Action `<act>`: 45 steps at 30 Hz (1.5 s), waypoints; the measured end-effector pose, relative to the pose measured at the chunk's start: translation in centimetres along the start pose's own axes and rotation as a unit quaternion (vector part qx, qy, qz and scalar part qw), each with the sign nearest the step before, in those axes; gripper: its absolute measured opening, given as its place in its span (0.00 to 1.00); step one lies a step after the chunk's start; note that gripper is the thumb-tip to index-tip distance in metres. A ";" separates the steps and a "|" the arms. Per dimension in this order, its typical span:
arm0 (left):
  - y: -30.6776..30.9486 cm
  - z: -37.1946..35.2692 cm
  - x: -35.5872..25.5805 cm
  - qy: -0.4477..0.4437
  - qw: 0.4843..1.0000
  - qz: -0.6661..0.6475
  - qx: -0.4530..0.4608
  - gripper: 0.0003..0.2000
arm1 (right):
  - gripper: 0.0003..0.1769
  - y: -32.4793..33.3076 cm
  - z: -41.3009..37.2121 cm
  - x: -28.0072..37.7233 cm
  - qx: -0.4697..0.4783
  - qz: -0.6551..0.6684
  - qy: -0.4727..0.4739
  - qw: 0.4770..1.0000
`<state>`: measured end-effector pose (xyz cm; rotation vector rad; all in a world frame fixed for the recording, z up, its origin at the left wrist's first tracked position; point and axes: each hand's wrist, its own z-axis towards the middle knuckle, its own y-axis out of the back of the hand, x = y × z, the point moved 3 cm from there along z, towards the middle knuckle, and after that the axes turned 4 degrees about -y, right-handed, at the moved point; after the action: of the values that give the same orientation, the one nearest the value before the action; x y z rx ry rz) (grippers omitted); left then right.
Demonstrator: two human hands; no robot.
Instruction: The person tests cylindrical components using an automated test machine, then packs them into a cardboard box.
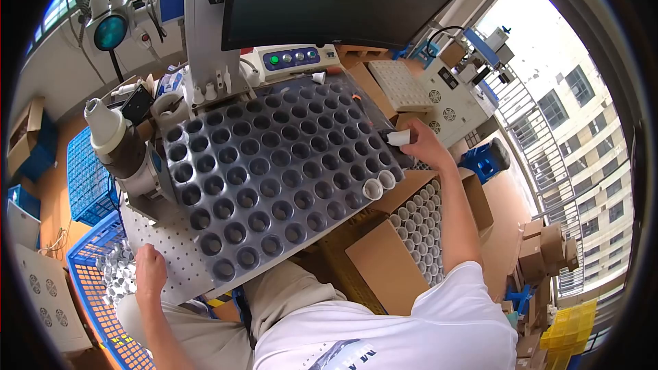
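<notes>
My right hand (426, 145) is closed on a small white cup-shaped part (399, 138) at the right edge of a dark tray (274, 120) with rows of round pockets. Two white cup-shaped parts (373, 189) sit at the tray's near right corner. My left hand (150, 271) is curled closed above the near left edge of a perforated metal plate (171, 240), beside a blue basket (82, 260) of small white and clear parts. Whatever its fingers hold, if anything, is hidden.
An open cardboard box (384, 270) full of white cups stands below my right arm. A machine head (130, 151) rises left of the tray. Behind it are a monitor (336, 0) and a control panel (295, 58). Another white part (319, 77) lies beyond the tray.
</notes>
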<state>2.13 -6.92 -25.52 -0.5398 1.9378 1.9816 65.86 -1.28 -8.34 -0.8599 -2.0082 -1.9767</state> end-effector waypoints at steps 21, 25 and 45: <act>1.3 0.6 -3.4 0.033 0.999 -0.013 0.035 0.10 | 0.22 -26.4 7.5 19.9 -0.058 0.316 0.212 0.923; 1.3 0.4 -3.6 0.009 0.999 -0.003 0.049 0.10 | 0.23 -26.6 7.7 19.9 -0.069 0.319 0.236 0.915; 1.1 0.2 -3.9 -0.002 0.999 -0.014 0.037 0.10 | 0.22 -25.9 7.1 20.3 -0.049 0.338 0.218 0.914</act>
<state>4.98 -6.63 -22.68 -0.5397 1.9820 1.8851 37.59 12.45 -20.43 -0.8763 -1.1576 -1.6665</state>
